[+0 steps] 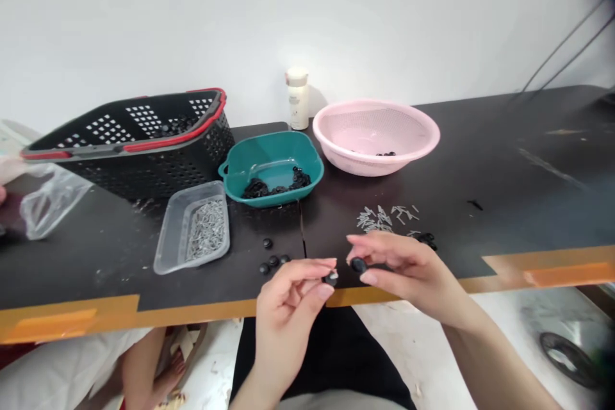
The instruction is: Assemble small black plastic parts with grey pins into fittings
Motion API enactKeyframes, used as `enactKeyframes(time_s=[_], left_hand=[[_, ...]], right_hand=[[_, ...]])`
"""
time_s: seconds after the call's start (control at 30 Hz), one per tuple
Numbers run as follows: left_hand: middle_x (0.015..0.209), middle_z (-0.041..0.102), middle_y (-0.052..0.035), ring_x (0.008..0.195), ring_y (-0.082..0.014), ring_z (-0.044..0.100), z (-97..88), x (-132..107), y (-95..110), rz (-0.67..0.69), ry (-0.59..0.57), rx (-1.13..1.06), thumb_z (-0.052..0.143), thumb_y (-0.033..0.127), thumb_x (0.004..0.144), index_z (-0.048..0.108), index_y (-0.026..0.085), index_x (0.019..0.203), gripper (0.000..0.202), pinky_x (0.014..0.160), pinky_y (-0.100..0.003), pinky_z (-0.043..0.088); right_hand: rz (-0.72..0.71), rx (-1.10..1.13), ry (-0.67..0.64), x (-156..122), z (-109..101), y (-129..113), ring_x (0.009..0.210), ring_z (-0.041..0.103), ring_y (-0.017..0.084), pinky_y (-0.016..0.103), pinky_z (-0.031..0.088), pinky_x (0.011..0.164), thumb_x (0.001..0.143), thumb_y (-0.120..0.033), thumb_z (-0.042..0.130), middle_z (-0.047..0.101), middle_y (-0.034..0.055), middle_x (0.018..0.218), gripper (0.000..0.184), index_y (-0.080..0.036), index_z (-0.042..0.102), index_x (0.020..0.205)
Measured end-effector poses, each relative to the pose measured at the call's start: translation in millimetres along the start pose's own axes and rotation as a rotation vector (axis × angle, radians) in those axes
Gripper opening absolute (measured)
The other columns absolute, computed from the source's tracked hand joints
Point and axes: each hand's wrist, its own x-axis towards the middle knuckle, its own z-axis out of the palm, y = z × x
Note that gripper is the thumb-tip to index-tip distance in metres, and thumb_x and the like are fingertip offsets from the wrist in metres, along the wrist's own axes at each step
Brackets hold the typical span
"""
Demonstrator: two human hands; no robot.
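My left hand (283, 307) pinches a small black round part (330, 278) with a bright metal bit on it. My right hand (408, 272) holds a similar black round part (358, 264) between thumb and fingertips, a short gap from the other one. Both hands are above the front edge of the black table (504, 166). Several loose black round parts (271, 261) lie on the tabletop left of my hands. A scatter of small metal pins (382, 220) lies just beyond my right hand, with a few black pieces (425, 240) at its right side.
A clear plastic tray (166, 250) holds metal pieces. Behind it are a teal bowl (283, 147) of black parts, a pink colander (375, 118), a black basket with red rim (139, 141) and a white bottle (298, 99). A plastic bag (50, 202) lies left; a person's bare foot (168, 375) shows below.
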Motion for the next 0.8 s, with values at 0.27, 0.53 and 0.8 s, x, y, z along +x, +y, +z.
enactKeyframes(time_s=[0.27,0.53,0.8], left_hand=[[0.082,0.073,-0.0018,0.073,-0.0136,0.069,-14.7,-4.2,25.9,0.296,0.056,0.424,0.074,0.012,0.077,0.077,0.023,0.085,0.014,0.066,-0.018,0.057],[0.081,0.073,0.0011,0.072,-0.0106,0.069,-29.8,-4.7,28.1,0.288,0.042,0.484,0.075,0.013,0.076,0.073,0.021,0.083,0.011,0.069,-0.015,0.054],[0.079,0.073,0.0014,0.07,-0.01,0.069,-39.2,-5.6,31.4,0.316,0.017,0.441,0.077,0.013,0.076,0.073,0.022,0.084,0.012,0.068,-0.014,0.054]], right_hand=[[0.009,0.234,0.01,13.6,33.3,-5.3,0.076,0.072,0.017,0.028,0.064,0.069,0.073,-0.014,0.079,0.075,0.0041,0.087,0.017,-0.024,0.077,0.087],[0.024,0.142,-0.039,18.1,44.6,-6.3,0.074,0.071,0.016,0.025,0.062,0.062,0.074,-0.017,0.08,0.073,0.0038,0.088,0.02,-0.027,0.078,0.092],[0.052,0.284,-0.006,18.9,57.1,-11.5,0.079,0.073,0.015,0.026,0.062,0.073,0.07,-0.006,0.081,0.076,0.0003,0.086,0.027,-0.024,0.065,0.081]])
